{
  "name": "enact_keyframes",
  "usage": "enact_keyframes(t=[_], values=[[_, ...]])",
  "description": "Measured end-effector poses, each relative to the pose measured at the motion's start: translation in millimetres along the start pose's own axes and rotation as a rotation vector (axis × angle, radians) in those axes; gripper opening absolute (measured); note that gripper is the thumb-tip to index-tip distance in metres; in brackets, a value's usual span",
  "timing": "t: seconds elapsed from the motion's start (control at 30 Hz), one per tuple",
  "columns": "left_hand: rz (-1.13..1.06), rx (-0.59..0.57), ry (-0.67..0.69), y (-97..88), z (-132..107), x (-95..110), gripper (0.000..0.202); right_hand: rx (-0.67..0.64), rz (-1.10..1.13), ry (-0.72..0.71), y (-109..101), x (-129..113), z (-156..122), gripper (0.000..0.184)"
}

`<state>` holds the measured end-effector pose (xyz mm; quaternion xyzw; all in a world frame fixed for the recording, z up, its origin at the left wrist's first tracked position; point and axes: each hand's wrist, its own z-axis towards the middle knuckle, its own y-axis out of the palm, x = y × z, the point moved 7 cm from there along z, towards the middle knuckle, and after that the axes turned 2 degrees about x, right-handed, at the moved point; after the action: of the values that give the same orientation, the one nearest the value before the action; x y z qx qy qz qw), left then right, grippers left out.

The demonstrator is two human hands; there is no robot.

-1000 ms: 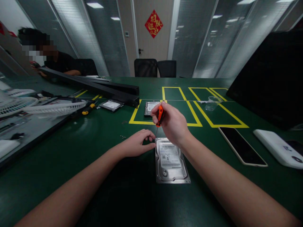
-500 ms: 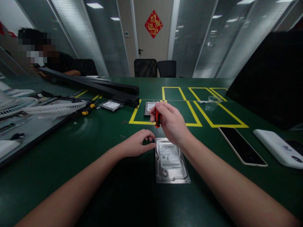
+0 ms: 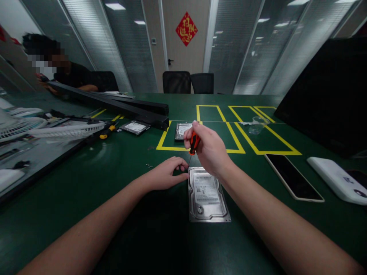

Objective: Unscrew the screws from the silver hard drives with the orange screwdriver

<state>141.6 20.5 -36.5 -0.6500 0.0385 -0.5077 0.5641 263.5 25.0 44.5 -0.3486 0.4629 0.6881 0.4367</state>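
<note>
A silver hard drive [image 3: 207, 194] lies flat on the green table [image 3: 120, 179] in front of me. My right hand [image 3: 209, 151] is closed round an orange-and-black screwdriver [image 3: 194, 142], held upright with its tip at the drive's far left corner. My left hand [image 3: 165, 173] rests on the table at that same corner, thumb and forefinger curled against the drive's edge and close to the screwdriver shaft. Whether the left fingers pinch anything small is hidden.
A second hard drive [image 3: 182, 130] lies in a yellow-taped box, a third [image 3: 134, 127] by a long black bar [image 3: 120, 107]. Tiny screws [image 3: 148, 165] lie left of my hand. A yellow screwdriver [image 3: 107, 132], plastic cup [image 3: 257, 124], tablet [image 3: 293, 176], white device [image 3: 338, 179] and a seated person [image 3: 61, 72] are around.
My right hand's fingers have shifted on the screwdriver handle, turning it in place. The left hand and the drive have stayed still.
</note>
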Motion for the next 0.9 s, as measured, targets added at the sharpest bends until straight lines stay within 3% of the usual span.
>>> enact_keyframes(t=[0.3, 0.43, 0.9], values=[[-0.008, 0.009, 0.009, 1.0, -0.7, -2.9, 0.027, -0.061, 0.058, 0.015, 4.8, -0.8, 0.0, 0.048], [-0.010, 0.009, -0.005, 0.1, -0.4, -0.8, 0.027, -0.056, 0.020, 0.007, 4.9, -0.5, -2.1, 0.028], [-0.011, 0.021, 0.012, 2.5, -0.5, -3.0, 0.029, -0.080, 0.040, -0.012, 8.3, -0.4, -4.7, 0.032]])
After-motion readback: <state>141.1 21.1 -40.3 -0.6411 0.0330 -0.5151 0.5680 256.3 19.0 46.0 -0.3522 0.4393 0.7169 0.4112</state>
